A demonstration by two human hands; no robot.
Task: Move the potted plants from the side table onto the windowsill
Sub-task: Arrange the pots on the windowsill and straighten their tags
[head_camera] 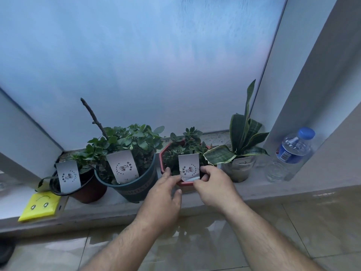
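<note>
While the red pot [172,181] sits on the sill [117,209], both hands' fingers [204,171] pinching its card [189,166].

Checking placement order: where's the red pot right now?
In the head view, the red pot sits on the windowsill, center-right, between the dark green pot and the snake plant's pot, with both hands at its front rim.

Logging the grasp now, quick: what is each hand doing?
Left hand: closed on the red pot's rim.
Right hand: pinching the pot's white tag.
</note>
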